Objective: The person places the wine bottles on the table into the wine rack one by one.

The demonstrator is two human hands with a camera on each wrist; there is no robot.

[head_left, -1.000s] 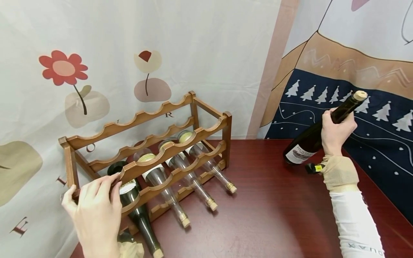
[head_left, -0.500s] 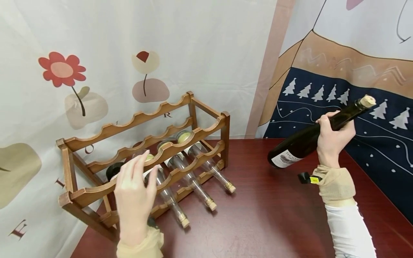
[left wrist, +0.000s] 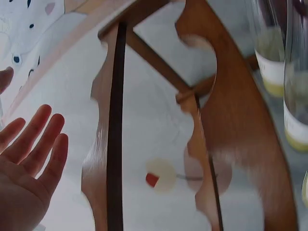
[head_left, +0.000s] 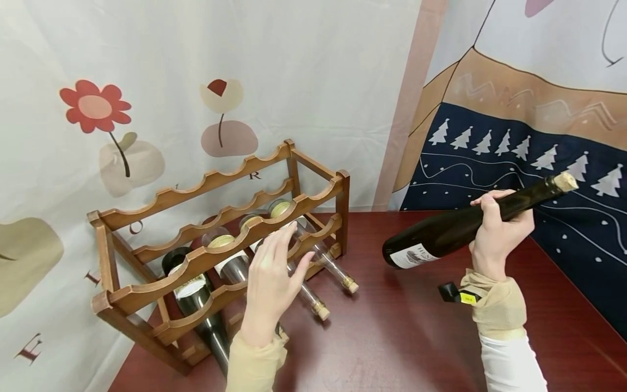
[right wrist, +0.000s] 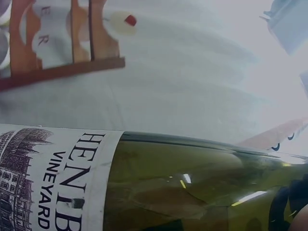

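My right hand [head_left: 502,234] grips a dark green wine bottle [head_left: 436,234] [right wrist: 168,183] around its upper body. The bottle leans over the table, its corked mouth up to the right and its labelled base down to the left. My left hand [head_left: 271,277] [left wrist: 29,168] is in front of a wooden wine rack [head_left: 343,218] [left wrist: 236,110], fingers extended and holding nothing. In the rack's lower tier lie a dark green bottle [head_left: 193,291] at the left and several clear corked bottles, such as the rightmost clear bottle [head_left: 335,265]. My left hand partly hides the middle ones.
The rack's upper tier bears no bottle. Behind stands a white fabric backdrop [head_left: 333,81] with printed flowers, and at right a dark blue printed cloth [head_left: 588,228]. The dark red table [head_left: 372,326] extends in front and to the right of the rack.
My left hand has let go of the rack's left front corner and moved right along its front. My right hand has tilted the bottle flatter and brought its base left toward the rack.
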